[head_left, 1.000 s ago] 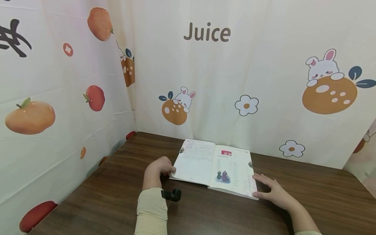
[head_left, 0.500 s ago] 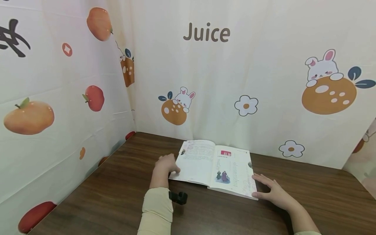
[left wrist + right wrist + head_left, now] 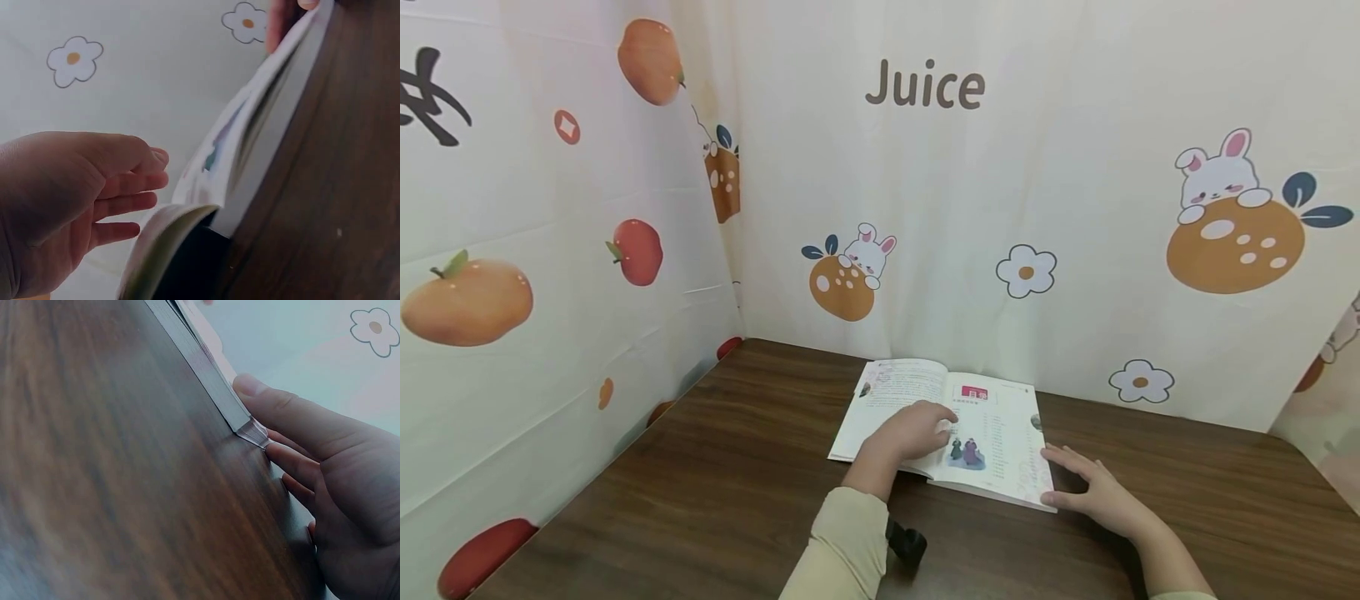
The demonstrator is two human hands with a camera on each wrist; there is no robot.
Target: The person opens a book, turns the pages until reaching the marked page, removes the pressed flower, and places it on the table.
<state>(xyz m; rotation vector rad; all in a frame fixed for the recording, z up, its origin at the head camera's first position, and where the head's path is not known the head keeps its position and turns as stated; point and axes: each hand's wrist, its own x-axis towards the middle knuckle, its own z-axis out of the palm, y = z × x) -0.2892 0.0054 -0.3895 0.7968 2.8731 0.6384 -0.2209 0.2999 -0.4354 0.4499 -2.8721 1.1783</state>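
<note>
An open book [image 3: 1009, 425] lies on the table, with printed text on its left page and a red heading and small figures on its right page. Over the middle of the book is my left hand [image 3: 910, 432], holding nothing. The left wrist view shows this hand [image 3: 75, 194] with loosely bent fingers, apart from the pages [image 3: 215, 147]. My right hand [image 3: 1097, 493] rests at the book's right edge, fingers spread. In the right wrist view its thumb [image 3: 253, 386] lies on the page edge near the corner, and its other fingers are beside the book and on the table.
The dark wooden table [image 3: 715, 492] extends around the book. Behind it hangs a pale printed curtain [image 3: 955, 200] that meets the table's far edge, and another printed curtain [image 3: 550, 400] stands along the left side. A black strap mount [image 3: 907, 543] is on my left wrist.
My left hand has let go of the left page's lower edge and moved right, over the middle of the book. The right hand stays at the right edge.
</note>
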